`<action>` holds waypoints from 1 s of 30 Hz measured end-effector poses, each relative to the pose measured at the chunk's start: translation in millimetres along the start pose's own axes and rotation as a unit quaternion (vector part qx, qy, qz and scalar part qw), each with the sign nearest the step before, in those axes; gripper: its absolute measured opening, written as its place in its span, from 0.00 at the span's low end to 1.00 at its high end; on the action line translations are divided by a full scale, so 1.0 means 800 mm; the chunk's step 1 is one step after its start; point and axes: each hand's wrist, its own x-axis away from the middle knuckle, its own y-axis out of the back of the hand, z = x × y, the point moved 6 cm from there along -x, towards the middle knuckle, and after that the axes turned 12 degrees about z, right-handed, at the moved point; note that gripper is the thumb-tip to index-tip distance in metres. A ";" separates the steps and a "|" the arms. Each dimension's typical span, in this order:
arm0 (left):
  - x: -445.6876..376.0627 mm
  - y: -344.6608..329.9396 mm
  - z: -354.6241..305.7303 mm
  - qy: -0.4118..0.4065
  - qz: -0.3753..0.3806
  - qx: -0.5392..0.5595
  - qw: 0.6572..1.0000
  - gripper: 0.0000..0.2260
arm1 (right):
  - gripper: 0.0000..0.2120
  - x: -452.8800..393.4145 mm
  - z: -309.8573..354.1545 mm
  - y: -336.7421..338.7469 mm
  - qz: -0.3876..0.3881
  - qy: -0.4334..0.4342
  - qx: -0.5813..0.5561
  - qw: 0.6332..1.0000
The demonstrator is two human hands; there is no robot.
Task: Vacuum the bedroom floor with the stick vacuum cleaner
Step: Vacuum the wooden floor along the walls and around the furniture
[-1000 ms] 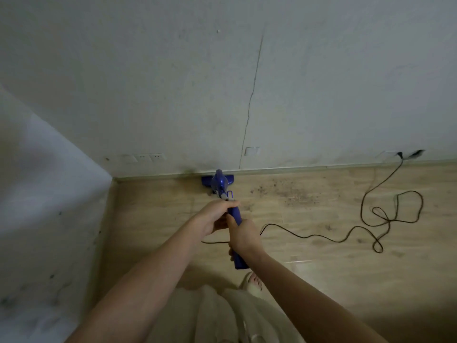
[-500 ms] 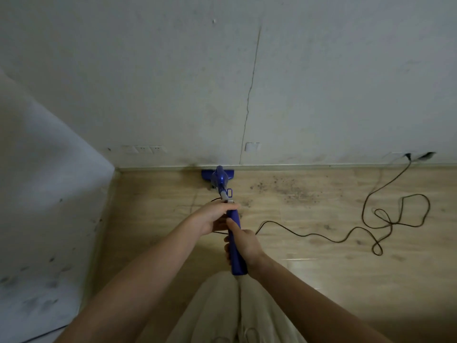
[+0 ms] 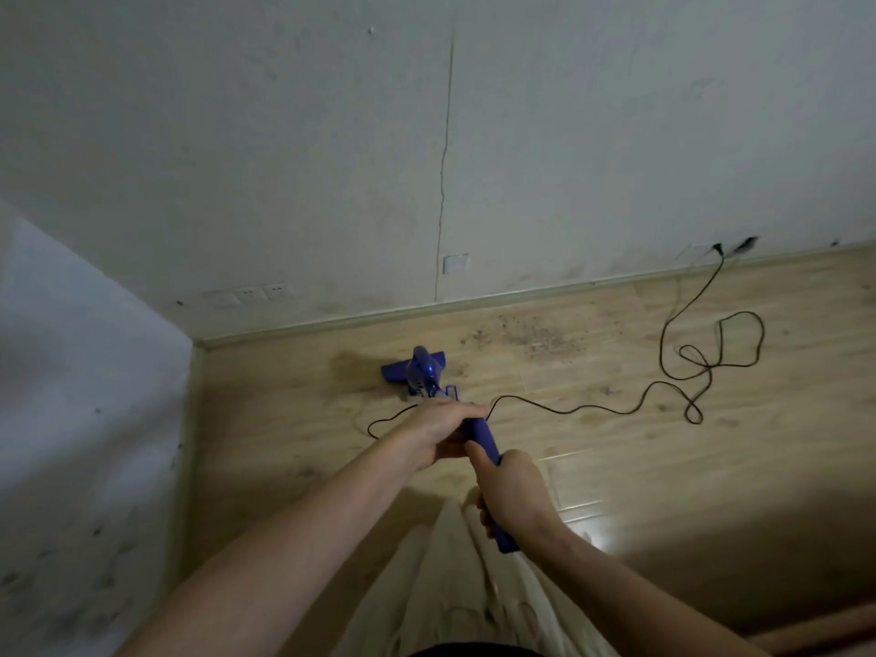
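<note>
Left grip [image 3: 443,431], right grip [image 3: 509,497] clamp vacuum [image 3: 429,372] | handle mostly hidden (by fingers)

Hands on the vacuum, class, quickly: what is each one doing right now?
Left hand: grips the blue stick vacuum cleaner, higher up its handle.
Right hand: grips the handle's lower end.

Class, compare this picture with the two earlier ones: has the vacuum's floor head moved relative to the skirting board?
Yes. The floor head sat against the skirting board before; now bare floor shows between them, so it has been pulled back toward the person.
</note>
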 end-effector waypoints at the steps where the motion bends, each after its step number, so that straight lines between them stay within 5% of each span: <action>1: 0.004 0.004 0.004 -0.001 0.001 0.000 1.000 0.07 | 0.16 0.004 0.000 -0.007 -0.001 0.001 0.000 1.000; 7: 0.006 0.032 -0.007 -0.020 -0.004 0.013 1.000 0.11 | 0.12 -0.011 0.028 -0.029 0.031 0.014 -0.046 0.998; 16: -0.035 0.046 -0.022 -0.024 -0.047 0.013 0.999 0.16 | 0.17 -0.082 0.030 -0.022 0.031 0.025 0.042 0.998; 25: -0.009 0.024 0.002 -0.010 0.026 0.017 0.999 0.16 | 0.16 -0.029 0.013 -0.009 0.061 0.026 0.009 0.998; 30: -0.014 0.038 -0.004 -0.022 0.004 0.044 0.999 0.12 | 0.12 -0.042 0.028 -0.021 0.057 0.051 -0.018 0.997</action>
